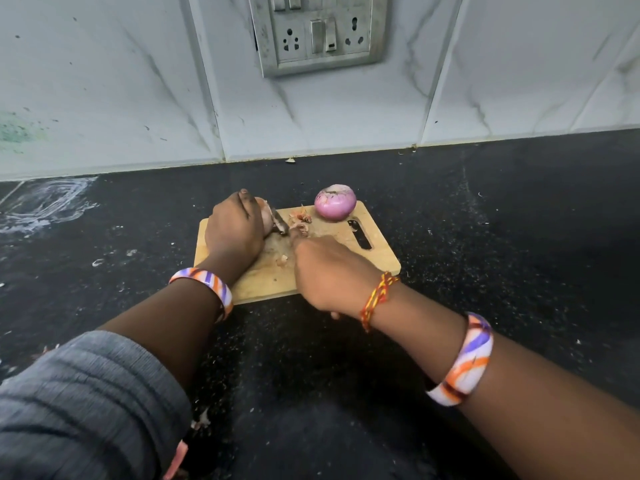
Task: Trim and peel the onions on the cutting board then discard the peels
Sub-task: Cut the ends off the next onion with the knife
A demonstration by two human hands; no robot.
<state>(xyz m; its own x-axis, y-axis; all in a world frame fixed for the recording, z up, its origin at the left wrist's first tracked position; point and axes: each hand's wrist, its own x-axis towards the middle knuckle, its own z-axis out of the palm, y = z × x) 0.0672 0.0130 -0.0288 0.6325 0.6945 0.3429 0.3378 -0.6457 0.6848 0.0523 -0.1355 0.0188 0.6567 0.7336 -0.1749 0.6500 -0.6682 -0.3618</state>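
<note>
1. Left hand (pixel 235 230) curled over an unpeeled onion (pixel 265 216) at the left far part of the cutting board (pixel 381 258).
2. Knife blade (pixel 278 221) against that onion; peel scraps (pixel 301 220) just beside.
3. Right hand (pixel 329 271) grips the knife; handle hidden.
4. Peeled onion (pixel 335 201) at the board's far edge.

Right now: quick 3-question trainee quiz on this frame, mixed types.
1. True or false: the peeled onion lies at the cutting board's far edge.
2. Which hand grips the other onion? A left hand B right hand
3. Fill in: the knife blade touches the onion held by the ___ hand.

Key: 1 true; 2 A; 3 left.
</note>
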